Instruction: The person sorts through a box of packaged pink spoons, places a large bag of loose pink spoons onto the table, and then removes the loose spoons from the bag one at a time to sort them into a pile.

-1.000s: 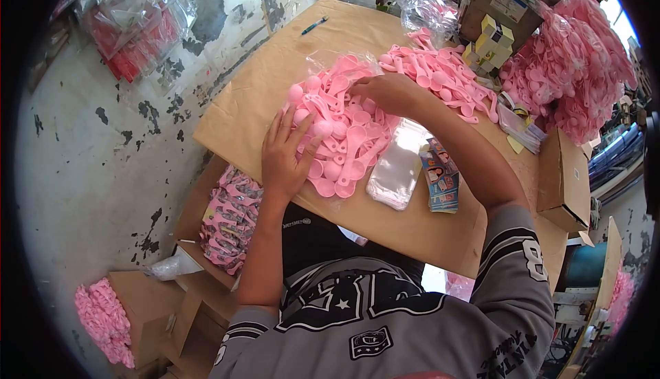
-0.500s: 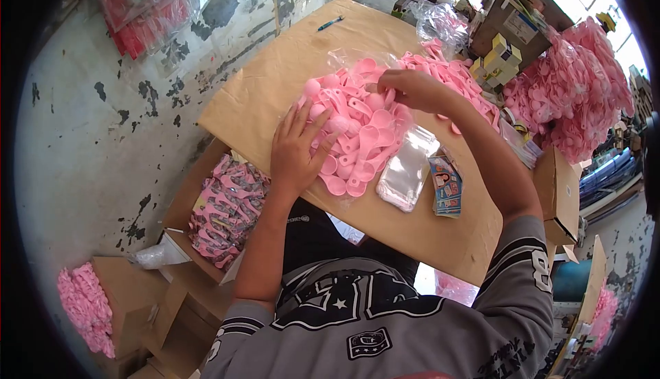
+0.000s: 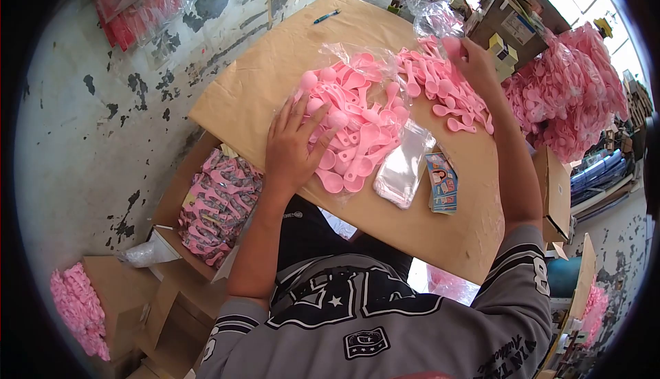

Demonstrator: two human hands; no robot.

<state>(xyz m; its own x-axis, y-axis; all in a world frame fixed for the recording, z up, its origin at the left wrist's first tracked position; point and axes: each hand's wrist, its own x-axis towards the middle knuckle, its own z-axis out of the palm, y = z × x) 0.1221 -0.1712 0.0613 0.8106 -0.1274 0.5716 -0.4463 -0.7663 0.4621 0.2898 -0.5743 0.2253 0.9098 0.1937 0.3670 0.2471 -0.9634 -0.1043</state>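
Left hand (image 3: 297, 146) palm down, fingers spread, right arm reaching farther forward, right hand (image 3: 473, 62) seemingly pinching.

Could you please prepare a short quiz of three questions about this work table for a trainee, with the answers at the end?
1. True or false: the left hand lies with spread fingers on the pink pile nearer to the person.
2. Which of these is nearest to the flat clear bags?
A) the pen
B) the cards
C) the yellow box
3. Fill in the missing word: the right hand holds up a pink ____.

Key: 1. True. 2. B. 3. Spoon.
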